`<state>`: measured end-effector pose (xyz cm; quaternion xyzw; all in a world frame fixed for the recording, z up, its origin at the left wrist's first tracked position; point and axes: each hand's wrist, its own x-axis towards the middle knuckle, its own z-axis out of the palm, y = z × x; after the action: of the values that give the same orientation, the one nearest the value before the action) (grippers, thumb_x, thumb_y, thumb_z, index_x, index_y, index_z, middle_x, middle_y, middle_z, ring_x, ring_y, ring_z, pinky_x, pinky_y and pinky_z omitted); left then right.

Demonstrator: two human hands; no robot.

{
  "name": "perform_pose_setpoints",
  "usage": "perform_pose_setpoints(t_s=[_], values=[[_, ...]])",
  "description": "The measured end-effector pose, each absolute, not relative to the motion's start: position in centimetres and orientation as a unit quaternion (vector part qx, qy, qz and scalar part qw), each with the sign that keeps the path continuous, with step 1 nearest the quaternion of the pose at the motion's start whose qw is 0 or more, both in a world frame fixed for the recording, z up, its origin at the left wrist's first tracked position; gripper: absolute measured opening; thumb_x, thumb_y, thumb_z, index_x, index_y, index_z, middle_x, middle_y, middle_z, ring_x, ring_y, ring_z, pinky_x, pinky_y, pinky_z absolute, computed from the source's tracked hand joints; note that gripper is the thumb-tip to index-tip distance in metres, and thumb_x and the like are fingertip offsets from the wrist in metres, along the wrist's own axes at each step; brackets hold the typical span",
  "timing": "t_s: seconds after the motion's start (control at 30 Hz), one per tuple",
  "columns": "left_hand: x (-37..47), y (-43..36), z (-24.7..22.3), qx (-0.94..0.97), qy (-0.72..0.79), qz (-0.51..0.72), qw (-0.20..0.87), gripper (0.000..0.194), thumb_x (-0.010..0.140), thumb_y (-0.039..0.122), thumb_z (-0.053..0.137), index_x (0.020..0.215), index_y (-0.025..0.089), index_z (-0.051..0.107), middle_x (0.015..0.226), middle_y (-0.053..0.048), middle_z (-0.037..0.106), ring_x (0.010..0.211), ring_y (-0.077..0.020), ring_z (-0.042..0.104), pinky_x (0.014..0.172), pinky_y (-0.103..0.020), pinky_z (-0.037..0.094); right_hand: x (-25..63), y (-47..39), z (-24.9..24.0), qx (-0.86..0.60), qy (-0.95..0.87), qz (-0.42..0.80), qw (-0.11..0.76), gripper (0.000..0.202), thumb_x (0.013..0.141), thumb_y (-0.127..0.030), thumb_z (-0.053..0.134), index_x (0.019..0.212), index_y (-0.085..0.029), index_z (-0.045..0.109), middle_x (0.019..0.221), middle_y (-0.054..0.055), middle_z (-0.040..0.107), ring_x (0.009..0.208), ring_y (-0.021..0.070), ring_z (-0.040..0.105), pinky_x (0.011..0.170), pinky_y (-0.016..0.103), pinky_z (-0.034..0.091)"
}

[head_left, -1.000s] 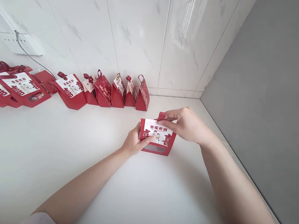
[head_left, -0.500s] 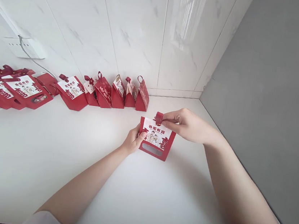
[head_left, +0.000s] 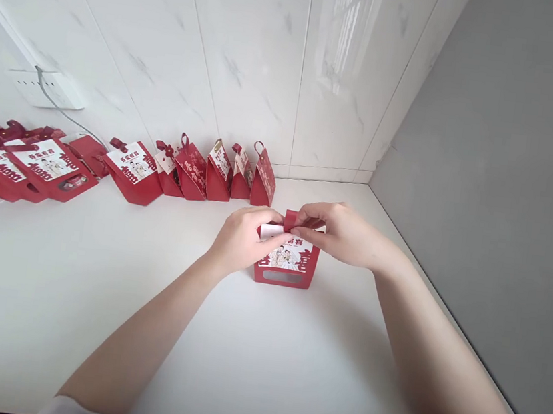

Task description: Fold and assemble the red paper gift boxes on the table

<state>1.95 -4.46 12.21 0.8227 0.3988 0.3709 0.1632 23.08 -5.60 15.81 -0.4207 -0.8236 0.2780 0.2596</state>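
Note:
A red gift box (head_left: 284, 262) with a white printed panel and an oval window stands upright on the white tabletop (head_left: 187, 357). My left hand (head_left: 247, 237) pinches its top edge near the middle, covering part of the print. Opposite it, my right hand (head_left: 336, 234) grips the top at the base of the red ribbon loop (head_left: 289, 220). Both sets of fingertips nearly meet beside the loop. What exactly lies between them is partly hidden.
Several similar red boxes (head_left: 220, 176) line the tiled wall (head_left: 254, 63) at the back. More lie overlapping (head_left: 49, 166) at the left. A grey cable (head_left: 61, 110) runs from a wall socket (head_left: 44, 88). A grey panel (head_left: 508, 161) borders the right side.
My left hand has moved up from the box's left side to its top edge. The box has turned from tilted to level. My right hand stays at the ribbon.

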Motion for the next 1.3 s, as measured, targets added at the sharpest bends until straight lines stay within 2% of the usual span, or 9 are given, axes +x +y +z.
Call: perform_pose_setpoints(t_s=[0.13,0.27,0.4,0.57,0.93,1.1,1.2,1.3], values=[[2.0,-5.1,12.9,0.823,0.439,0.330,0.143,0.018,0.084,0.035,0.067,0.074,0.019,0.066,0.072,0.001,0.065,0.065,-0.0130,0.056,0.058,-0.026,0.039,22.9,-5.8,15.8,-0.418,-0.823,0.288,0.256,0.010,0.088,-0.030,0.057,0.085,-0.022,0.063,0.084,0.002,0.070,0.075,0.0179,0.062,0.063,0.028,0.042],[1.7,-5.3,13.0,0.836,0.400,0.333,0.175,0.016,0.082,0.030,0.069,0.072,0.018,0.067,0.071,0.000,0.066,0.065,-0.0122,0.057,0.060,-0.026,0.041,22.8,-6.0,15.8,-0.390,-0.845,0.261,0.258,0.011,0.089,-0.025,0.056,0.079,-0.021,0.060,0.081,0.002,0.068,0.073,0.0161,0.059,0.059,0.027,0.038],[1.5,-5.0,13.0,0.847,0.352,0.344,0.202,0.019,0.083,0.033,0.069,0.074,0.016,0.069,0.072,-0.003,0.066,0.067,-0.0134,0.059,0.061,-0.026,0.043,23.0,-6.0,15.7,-0.358,-0.857,0.266,0.259,0.010,0.089,-0.021,0.055,0.081,-0.020,0.062,0.079,0.001,0.066,0.071,0.0144,0.055,0.058,0.026,0.036],[1.4,-4.7,12.7,0.846,0.331,0.343,0.239,0.017,0.083,0.032,0.068,0.081,0.016,0.072,0.082,-0.007,0.070,0.077,-0.0171,0.064,0.068,-0.029,0.049,23.2,-5.7,15.5,-0.352,-0.851,0.293,0.256,0.013,0.090,-0.022,0.055,0.078,-0.020,0.059,0.071,-0.001,0.060,0.062,0.0121,0.045,0.055,0.026,0.033],[1.3,-4.6,12.9,0.831,0.338,0.329,0.295,0.015,0.083,0.030,0.067,0.085,0.016,0.073,0.091,-0.009,0.071,0.085,-0.0199,0.066,0.069,-0.029,0.052,23.0,-5.6,15.6,-0.347,-0.849,0.308,0.253,0.013,0.091,-0.022,0.051,0.085,-0.019,0.062,0.078,0.001,0.063,0.065,0.0130,0.049,0.055,0.027,0.033],[1.0,-5.0,14.0,0.826,0.386,0.281,0.300,0.019,0.084,0.033,0.065,0.083,0.016,0.073,0.086,-0.006,0.072,0.080,-0.0189,0.066,0.067,-0.028,0.052,23.1,-5.6,15.7,-0.367,-0.827,0.344,0.250,0.023,0.094,-0.031,0.048,0.078,-0.020,0.060,0.069,-0.003,0.055,0.058,0.0111,0.041,0.053,0.026,0.031],[0.2,-5.2,15.1,0.840,0.381,0.235,0.306,0.021,0.090,0.031,0.056,0.089,0.019,0.073,0.092,-0.005,0.073,0.087,-0.0186,0.067,0.077,-0.030,0.054,23.8,-5.5,15.9,-0.393,-0.820,0.350,0.223,0.031,0.096,-0.039,0.045,0.078,-0.021,0.062,0.069,-0.002,0.055,0.058,0.0117,0.043,0.053,0.026,0.033],[-0.9,-4.9,15.7,0.830,0.396,0.268,0.287,0.031,0.092,0.025,0.050,0.119,0.027,0.066,0.120,-0.004,0.068,0.111,-0.0187,0.063,0.096,-0.033,0.051,24.7,-5.6,16.2,-0.442,-0.808,0.358,0.153,0.041,0.095,-0.051,0.045,0.078,-0.021,0.068,0.075,0.003,0.065,0.065,0.0160,0.056,0.057,0.028,0.041]])
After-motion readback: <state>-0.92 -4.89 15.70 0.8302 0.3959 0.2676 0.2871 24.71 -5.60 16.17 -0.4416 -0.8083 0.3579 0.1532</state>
